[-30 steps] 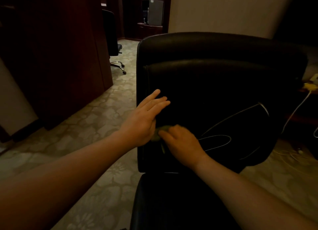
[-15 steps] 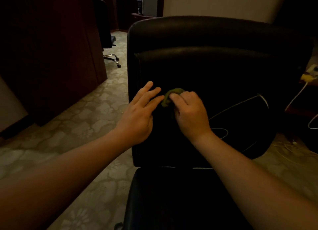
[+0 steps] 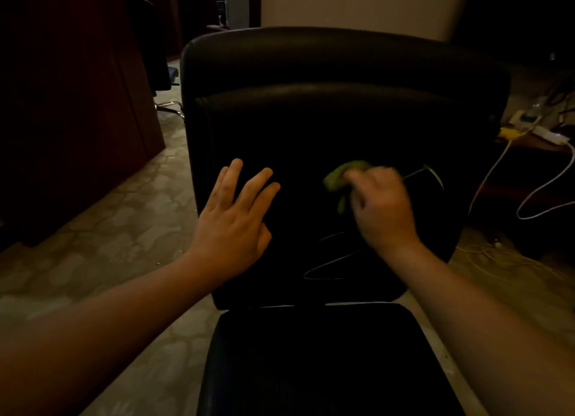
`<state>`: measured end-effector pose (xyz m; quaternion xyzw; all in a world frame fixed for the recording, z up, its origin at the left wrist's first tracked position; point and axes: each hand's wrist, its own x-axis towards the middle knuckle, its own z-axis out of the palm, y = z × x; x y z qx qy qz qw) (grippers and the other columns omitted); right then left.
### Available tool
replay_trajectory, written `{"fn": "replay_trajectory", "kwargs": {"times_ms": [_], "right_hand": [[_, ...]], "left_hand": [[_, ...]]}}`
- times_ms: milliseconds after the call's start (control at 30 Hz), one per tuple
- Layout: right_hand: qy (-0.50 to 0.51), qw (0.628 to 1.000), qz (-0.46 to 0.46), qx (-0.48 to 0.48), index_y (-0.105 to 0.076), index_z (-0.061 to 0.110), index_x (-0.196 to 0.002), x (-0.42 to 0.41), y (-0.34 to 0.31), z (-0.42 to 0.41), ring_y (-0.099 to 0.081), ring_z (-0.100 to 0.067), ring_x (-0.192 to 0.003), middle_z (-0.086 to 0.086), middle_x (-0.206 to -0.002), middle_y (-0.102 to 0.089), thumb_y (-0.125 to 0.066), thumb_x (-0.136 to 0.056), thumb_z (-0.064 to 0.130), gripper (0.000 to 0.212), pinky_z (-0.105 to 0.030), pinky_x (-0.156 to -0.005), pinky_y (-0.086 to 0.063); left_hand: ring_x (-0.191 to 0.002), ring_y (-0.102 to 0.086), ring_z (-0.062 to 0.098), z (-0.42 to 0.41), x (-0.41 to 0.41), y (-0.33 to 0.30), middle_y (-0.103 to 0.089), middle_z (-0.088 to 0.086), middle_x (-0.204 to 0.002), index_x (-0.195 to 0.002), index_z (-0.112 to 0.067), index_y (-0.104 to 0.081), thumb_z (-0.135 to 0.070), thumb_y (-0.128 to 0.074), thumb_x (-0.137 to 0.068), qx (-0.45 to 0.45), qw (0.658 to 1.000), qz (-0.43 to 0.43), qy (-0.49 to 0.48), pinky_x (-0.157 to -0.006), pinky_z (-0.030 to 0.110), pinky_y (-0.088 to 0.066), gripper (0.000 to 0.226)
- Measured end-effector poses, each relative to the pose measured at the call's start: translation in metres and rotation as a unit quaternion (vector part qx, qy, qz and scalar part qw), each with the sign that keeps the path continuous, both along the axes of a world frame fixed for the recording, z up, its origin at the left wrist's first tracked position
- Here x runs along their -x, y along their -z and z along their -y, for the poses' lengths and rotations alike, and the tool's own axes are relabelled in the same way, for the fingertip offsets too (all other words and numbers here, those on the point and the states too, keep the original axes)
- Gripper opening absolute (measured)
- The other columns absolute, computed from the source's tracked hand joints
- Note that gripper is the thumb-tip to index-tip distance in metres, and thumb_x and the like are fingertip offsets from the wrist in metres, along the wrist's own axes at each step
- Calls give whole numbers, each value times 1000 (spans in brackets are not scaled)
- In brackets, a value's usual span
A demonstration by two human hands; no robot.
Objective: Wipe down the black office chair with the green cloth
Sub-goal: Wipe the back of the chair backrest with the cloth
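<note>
The black office chair [image 3: 336,73] fills the middle of the view, its backrest facing me and its seat below. My right hand [image 3: 382,210] presses a bunched green cloth [image 3: 337,177] against the backrest, right of centre; most of the cloth is hidden under the fingers and the hand is blurred. My left hand [image 3: 236,219] lies flat on the left part of the backrest with fingers spread and nothing in it.
Dark wooden furniture [image 3: 77,104] stands at the left, with a second office chair [image 3: 161,73] behind it. White cables [image 3: 541,197] and a power strip [image 3: 550,135] lie at the right. Patterned carpet [image 3: 124,228] covers the floor.
My right hand with the cloth has slid up and then rightward across the backrest. My left hand has stayed flat on the left part of the backrest. The view has shifted.
</note>
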<state>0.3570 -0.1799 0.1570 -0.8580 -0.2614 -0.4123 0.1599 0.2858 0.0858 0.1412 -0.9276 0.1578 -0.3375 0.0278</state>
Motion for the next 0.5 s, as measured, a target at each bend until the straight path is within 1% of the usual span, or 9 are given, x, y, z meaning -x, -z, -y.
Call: {"fn": "replay_trajectory", "kwargs": {"times_ms": [67,100,133,167,233,300,333,400,500], "right_hand": [[96,988,6,-123,-66,9,-117,-5,-14,18,-55,-35,-96,-15,-101,-61,-57,-93,11,26,-43,-87,-45],[120,981,6,-155,-65,9,-119,-3,-14,16,-54,-33,-99,-15,-104,-61,-58,-92,10,28,-42,-90,-44],[117,980,0,-158,-65,9,-118,-1,-4,10,-54,-33,-99,-14,-104,-61,-58,-91,10,29,-42,-89,-45],[85,988,-13,-129,-67,9,-116,5,10,-1,-55,-32,-95,-13,-100,-62,-57,-90,9,27,-42,-86,-48],[-30,997,-66,-2,-70,12,-109,21,54,-22,-57,-29,-84,-9,-91,-63,-57,-92,8,21,-44,-75,-51],[-109,985,-67,114,-69,13,-110,34,86,-28,-56,-29,-76,-8,-87,-61,-63,-92,12,19,-43,-63,-49],[-122,981,-64,136,-69,12,-111,33,91,-23,-55,-29,-73,-9,-85,-59,-66,-91,14,21,-41,-60,-46],[-105,987,-25,120,-70,10,-111,20,79,-7,-53,-30,-70,-10,-82,-59,-65,-93,16,19,-38,-59,-43],[-11,999,28,-19,-69,6,-114,-2,30,29,-54,-34,-76,-15,-86,-60,-53,-98,14,24,-45,-67,-48]], "left_hand": [[-153,-11,43,3,-2,-2,-36,9,-160,-152,-15,-42,-38,-53,-88,-7,1000,-1,12,-126,46,10,69],[-153,-12,42,6,-5,-3,-37,9,-159,-152,-15,-42,-38,-53,-88,-11,1000,-2,17,-126,47,9,69],[-153,-12,42,9,-7,-4,-37,9,-159,-152,-15,-42,-39,-53,-88,-14,1000,-4,21,-126,47,8,69],[-154,-11,41,14,-10,-5,-36,8,-160,-153,-16,-41,-41,-52,-88,-19,999,-7,24,-127,48,7,70],[-156,-6,38,23,-16,-8,-31,6,-164,-154,-18,-40,-45,-49,-89,-38,999,-16,24,-126,51,5,71],[-157,-1,36,32,-22,-10,-25,5,-167,-156,-20,-36,-50,-43,-91,-62,998,-17,21,-126,56,4,72],[-157,2,35,35,-25,-9,-21,4,-169,-158,-21,-34,-50,-42,-92,-71,997,-14,21,-125,57,4,72],[-158,4,34,37,-28,-8,-15,3,-170,-159,-23,-30,-49,-44,-92,-85,996,-4,22,-125,58,4,73],[-158,5,33,42,-31,-6,-12,2,-171,-161,-24,-26,-50,-46,-93,-90,996,3,23,-124,58,6,76]]}}
